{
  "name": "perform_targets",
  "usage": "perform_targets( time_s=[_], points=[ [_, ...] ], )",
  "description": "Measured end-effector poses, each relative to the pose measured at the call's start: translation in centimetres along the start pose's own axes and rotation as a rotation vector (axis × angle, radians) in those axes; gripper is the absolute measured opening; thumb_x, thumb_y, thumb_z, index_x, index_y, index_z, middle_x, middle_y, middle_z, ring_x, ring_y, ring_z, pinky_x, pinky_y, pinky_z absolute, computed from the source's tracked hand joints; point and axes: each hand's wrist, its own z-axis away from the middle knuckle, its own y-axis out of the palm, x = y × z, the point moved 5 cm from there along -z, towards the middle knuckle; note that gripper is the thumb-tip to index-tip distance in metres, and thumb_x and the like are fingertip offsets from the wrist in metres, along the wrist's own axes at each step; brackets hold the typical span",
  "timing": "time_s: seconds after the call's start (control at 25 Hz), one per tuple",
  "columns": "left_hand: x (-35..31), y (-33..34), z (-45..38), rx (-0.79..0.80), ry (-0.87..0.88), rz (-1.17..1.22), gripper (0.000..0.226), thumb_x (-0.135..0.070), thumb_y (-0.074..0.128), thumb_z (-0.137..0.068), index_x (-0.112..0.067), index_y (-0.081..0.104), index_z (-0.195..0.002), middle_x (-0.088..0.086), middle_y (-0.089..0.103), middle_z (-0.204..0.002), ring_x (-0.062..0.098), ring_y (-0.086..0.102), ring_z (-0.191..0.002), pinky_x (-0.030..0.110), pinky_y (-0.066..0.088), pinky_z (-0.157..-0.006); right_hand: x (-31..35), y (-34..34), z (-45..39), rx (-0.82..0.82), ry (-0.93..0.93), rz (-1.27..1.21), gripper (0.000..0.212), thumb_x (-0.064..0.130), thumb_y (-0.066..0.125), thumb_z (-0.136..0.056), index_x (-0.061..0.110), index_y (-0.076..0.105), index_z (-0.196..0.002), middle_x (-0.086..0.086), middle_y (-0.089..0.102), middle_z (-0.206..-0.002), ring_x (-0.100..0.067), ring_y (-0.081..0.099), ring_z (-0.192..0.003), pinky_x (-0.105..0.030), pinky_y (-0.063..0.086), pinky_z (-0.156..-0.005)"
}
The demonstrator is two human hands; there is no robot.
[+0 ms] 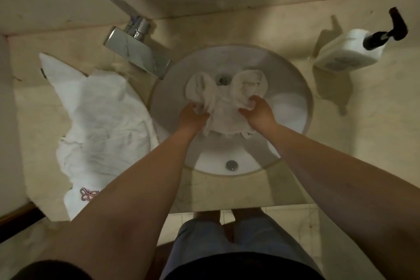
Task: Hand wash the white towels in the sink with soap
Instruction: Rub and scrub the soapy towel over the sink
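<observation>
A wet white towel (223, 107) lies bunched in the round white sink (293, 102), just in front of the drain. My left hand (192, 116) grips its left side with curled fingers. My right hand (258, 110) grips its right side, thumb and fingers closed on the cloth. A second white towel (102, 125) with a pink embroidered mark lies crumpled on the counter left of the sink. A white soap bottle (350, 52) with a black pump stands at the far right.
A chrome faucet (138, 52) reaches over the sink's left rim. The beige marble counter (363, 132) surrounds the basin, with a wall behind. An overflow hole (231, 165) shows in the near sink wall. My legs and the tiled floor are below.
</observation>
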Motion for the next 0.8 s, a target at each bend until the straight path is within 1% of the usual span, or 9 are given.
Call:
perform_targets(
  time_s=[0.12, 0.24, 0.32, 0.4, 0.52, 0.6, 0.64, 0.72, 0.8],
  points=[
    [-0.1, 1.3, -0.9, -0.003, 0.088, -0.056, 0.047, -0.031, 0.07, -0.09, -0.008, 0.058, -0.13, 0.01, 0.065, -0.126, 0.029, 0.06, -0.118, 0.025, 0.042, -0.087, -0.3, 1.3, -1.1, -0.048, 0.013, 0.033, 0.042, 0.025, 0.063, -0.093, 0.003, 0.053, -0.128, -0.015, 0.059, -0.125, -0.033, 0.055, -0.117, -0.027, 0.037, -0.084],
    [-0.1, 1.8, -1.6, -0.044, 0.102, -0.094, 0.049, -0.039, 0.073, -0.087, -0.009, 0.06, -0.123, 0.011, 0.068, -0.121, 0.03, 0.062, -0.112, 0.033, 0.047, -0.092, -0.5, 2.2, -2.0, -0.085, 0.043, 0.244, 0.043, 0.035, 0.063, -0.092, 0.007, 0.057, -0.125, -0.012, 0.062, -0.121, -0.033, 0.053, -0.116, -0.036, 0.042, -0.088],
    [-0.3, 1.7, -2.3, -0.106, 0.136, -0.154, 0.04, -0.038, 0.075, -0.083, -0.01, 0.063, -0.11, 0.012, 0.069, -0.112, 0.03, 0.063, -0.104, 0.032, 0.044, -0.086, -0.3, 2.5, -2.4, -0.116, 0.002, 0.322, 0.036, 0.034, 0.059, -0.092, 0.002, 0.063, -0.11, -0.015, 0.064, -0.111, -0.033, 0.056, -0.108, -0.036, 0.043, -0.085],
    [-0.5, 1.8, -2.9, -0.115, 0.18, -0.204, 0.027, -0.034, 0.075, -0.082, -0.014, 0.061, -0.094, 0.008, 0.067, -0.1, 0.027, 0.061, -0.093, 0.028, 0.037, -0.075, -0.2, 2.7, -2.1, -0.146, -0.076, 0.139, 0.023, 0.024, 0.054, -0.094, 0.003, 0.059, -0.088, -0.014, 0.061, -0.091, -0.027, 0.057, -0.088, -0.032, 0.039, -0.075],
    [-0.6, 1.8, -2.7, -0.071, 0.11, -0.049, 0.021, -0.022, 0.071, -0.087, -0.014, 0.054, -0.095, 0.002, 0.059, -0.093, 0.017, 0.054, -0.083, 0.018, 0.033, -0.067, -0.8, 2.7, -1.1, -0.176, -0.045, -0.262, 0.03, 0.014, 0.047, -0.096, 0.016, 0.037, -0.067, 0.0, 0.042, -0.064, -0.014, 0.041, -0.061, -0.032, 0.033, -0.062],
    [-0.3, 2.0, -2.5, -0.073, 0.023, 0.121, 0.024, -0.02, 0.067, -0.09, -0.007, 0.059, -0.108, 0.007, 0.06, -0.101, 0.022, 0.059, -0.093, 0.018, 0.034, -0.067, -1.0, 2.5, -0.6, -0.155, 0.011, -0.409, 0.02, 0.017, 0.052, -0.096, 0.015, 0.047, -0.076, 0.004, 0.047, -0.069, -0.011, 0.045, -0.065, -0.027, 0.037, -0.062],
    [-0.5, 2.0, -2.0, -0.06, -0.03, 0.22, 0.033, -0.022, 0.067, -0.091, -0.003, 0.06, -0.117, 0.011, 0.063, -0.108, 0.026, 0.062, -0.101, 0.022, 0.038, -0.07, -0.9, 2.3, -0.2, -0.138, 0.03, -0.426, 0.01, 0.021, 0.059, -0.094, 0.013, 0.056, -0.089, 0.004, 0.055, -0.078, -0.011, 0.051, -0.072, -0.023, 0.04, -0.064],
    [-0.6, 2.0, -1.2, -0.008, -0.113, 0.366, 0.053, -0.031, 0.071, -0.089, 0.001, 0.058, -0.128, 0.013, 0.063, -0.121, 0.028, 0.062, -0.113, 0.028, 0.046, -0.08, -0.9, 1.5, 0.4, -0.153, 0.033, -0.409, 0.031, 0.025, 0.072, -0.088, 0.005, 0.062, -0.109, 0.0, 0.063, -0.093, -0.015, 0.057, -0.082, -0.019, 0.042, -0.068],
    [-0.9, 1.3, -0.1, 0.006, -0.101, 0.417, 0.058, -0.036, 0.074, -0.088, 0.003, 0.058, -0.129, 0.013, 0.064, -0.122, 0.028, 0.061, -0.114, 0.027, 0.045, -0.081, -0.8, 0.3, 1.4, -0.217, -0.012, -0.344, 0.033, 0.026, 0.073, -0.087, 0.001, 0.066, -0.108, -0.004, 0.064, -0.093, -0.018, 0.059, -0.085, -0.018, 0.039, -0.067]
  ],
)
